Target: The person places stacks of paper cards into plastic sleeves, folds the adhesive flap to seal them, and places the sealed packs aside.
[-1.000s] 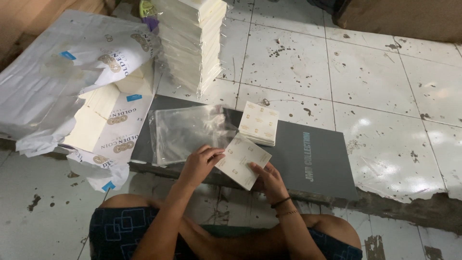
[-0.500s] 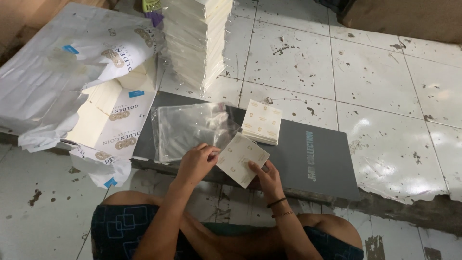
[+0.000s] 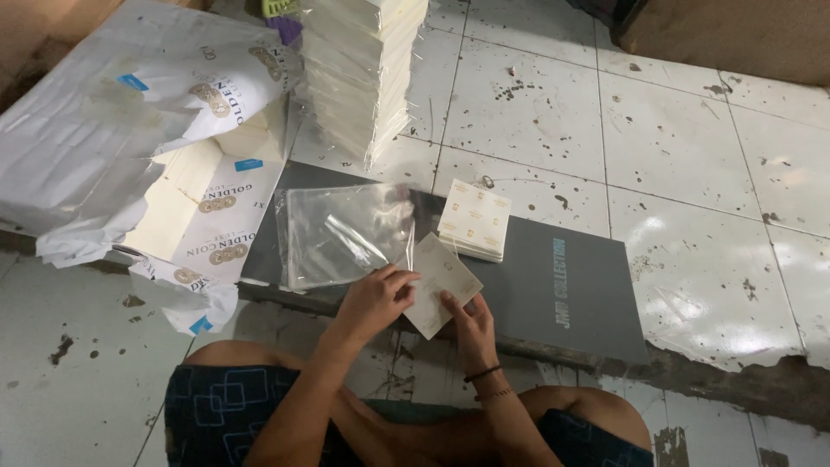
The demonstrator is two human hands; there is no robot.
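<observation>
You sat on the tiled floor with the dark grey board laid flat in front of your knees as a work surface, and everything else sat around that board. Your left hand and right hand both had hold of one cream square card at the board's near edge. The left grip was closed on the card's left side, fingers curled over the top and thumb beneath as far as could be seen; the right grip pinched the near corner, fingers resting flat on the face. Holding it from two sides kept the thin card flat and steady, tilted like a diamond.

On the board's left part lay the clear plastic sleeves, touching your left fingers, so a sleeve was within easy reach of the card. Further back on the board, just behind the card, sat the small stack of cream cards, squared up and close to your right hand.

Behind the board's far left corner stood a tall pile of wrapped cream packs, on the floor and apart from the board. To the left of the board lay opened white paper wrappers with cream sheets showing between them. A cardboard box stood well beyond the board, toward the right.
</observation>
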